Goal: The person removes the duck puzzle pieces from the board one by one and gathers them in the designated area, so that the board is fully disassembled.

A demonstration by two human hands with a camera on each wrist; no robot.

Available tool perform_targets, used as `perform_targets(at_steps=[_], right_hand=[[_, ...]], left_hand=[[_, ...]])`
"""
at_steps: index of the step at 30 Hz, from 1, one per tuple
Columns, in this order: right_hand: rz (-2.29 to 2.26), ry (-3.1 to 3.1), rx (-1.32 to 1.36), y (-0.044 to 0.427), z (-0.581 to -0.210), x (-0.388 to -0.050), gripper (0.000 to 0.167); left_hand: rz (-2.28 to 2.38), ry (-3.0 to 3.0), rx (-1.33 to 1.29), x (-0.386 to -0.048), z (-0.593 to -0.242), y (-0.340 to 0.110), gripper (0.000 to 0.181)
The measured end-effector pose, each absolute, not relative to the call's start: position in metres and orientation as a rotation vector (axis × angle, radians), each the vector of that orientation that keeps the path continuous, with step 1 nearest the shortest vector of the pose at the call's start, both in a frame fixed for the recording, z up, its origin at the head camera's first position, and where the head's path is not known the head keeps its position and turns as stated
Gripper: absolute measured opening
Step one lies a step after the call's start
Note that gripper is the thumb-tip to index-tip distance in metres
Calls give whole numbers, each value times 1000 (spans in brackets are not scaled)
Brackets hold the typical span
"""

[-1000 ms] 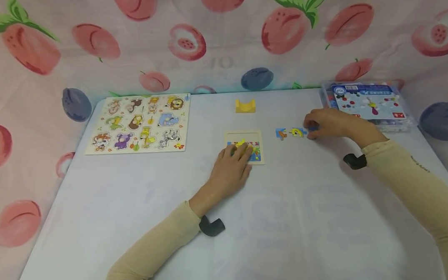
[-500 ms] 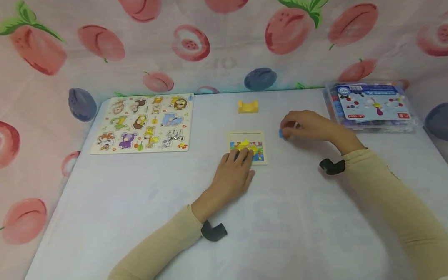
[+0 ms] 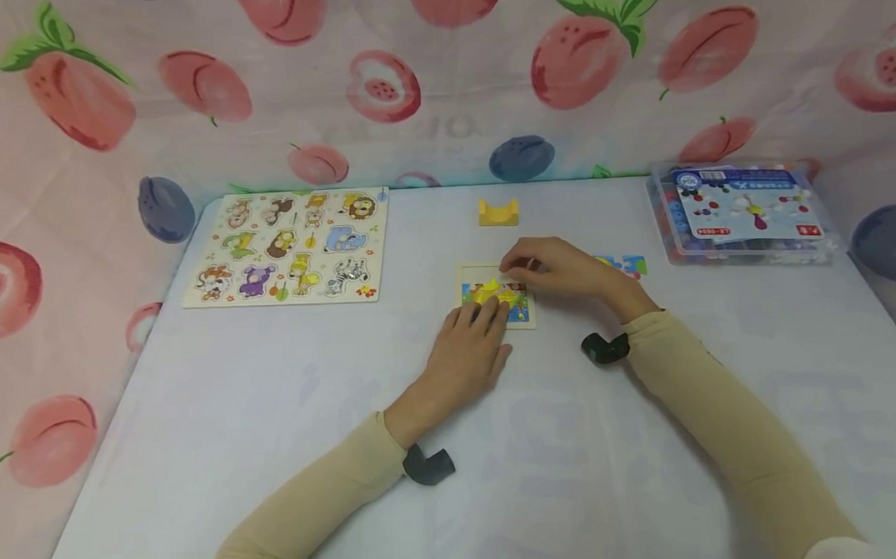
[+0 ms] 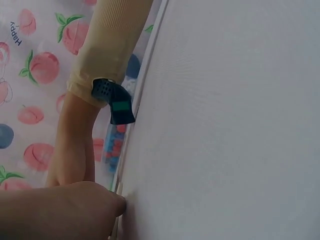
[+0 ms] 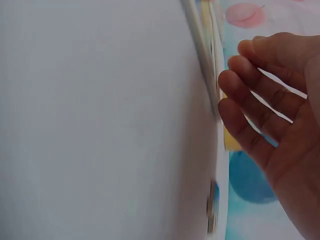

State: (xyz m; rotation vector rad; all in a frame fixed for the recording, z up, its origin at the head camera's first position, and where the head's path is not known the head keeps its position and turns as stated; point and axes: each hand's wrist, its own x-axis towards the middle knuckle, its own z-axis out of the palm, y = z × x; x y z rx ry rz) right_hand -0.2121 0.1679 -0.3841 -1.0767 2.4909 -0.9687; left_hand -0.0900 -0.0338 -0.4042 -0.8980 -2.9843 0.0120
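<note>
A small wooden puzzle frame (image 3: 498,327) lies mid-table, a yellow and blue picture in its lower part and its upper part bare. The left hand (image 3: 462,358) rests over its lower edge, fingers extended onto the picture. At the upper right corner of the frame is the right hand (image 3: 564,274), thumb and index finger pinched together. In the right wrist view, the same hand (image 5: 285,100) shows bent fingers; the puzzle piece at its fingertips is hidden. Loose puzzle pieces (image 3: 633,265) lie partly behind the right hand.
An animal puzzle board (image 3: 320,264) lies at the back left. A yellow U-shaped block (image 3: 498,214) stands behind the frame. At the back right sits a clear plastic box (image 3: 750,251) with a printed sheet. Peach-patterned cloth (image 3: 424,80) hangs behind the table.
From the loose pieces, the right hand has moved left to the frame, uncovering pieces on its right. The left hand has shifted slightly down the frame, showing more of the picture.
</note>
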Motion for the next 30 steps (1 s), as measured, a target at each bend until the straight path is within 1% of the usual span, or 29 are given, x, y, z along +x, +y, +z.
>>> perform_targets(at_steps=[4,10,13,24,30], right_hand=[[-964,2463,-1077,156,-384,-210,21],[-822,2443,-1087,136,-382,-208,32],[-750,2454,-1083,128,-380,-206,34],[-739,2522,-1076,117,-377,-199,28],[-789,2527,-1063,112,-381,-198,26]], left_hand=[[34,-2960,-901,-89,-404,-33,55],[74,-2955,-898,-87,-402,-33,57],[74,-2953,-894,-86,-403,-33,57],[73,-2894,-903,-87,-404,-31,53],[42,-2914,-902,-87,-404,-32,52]])
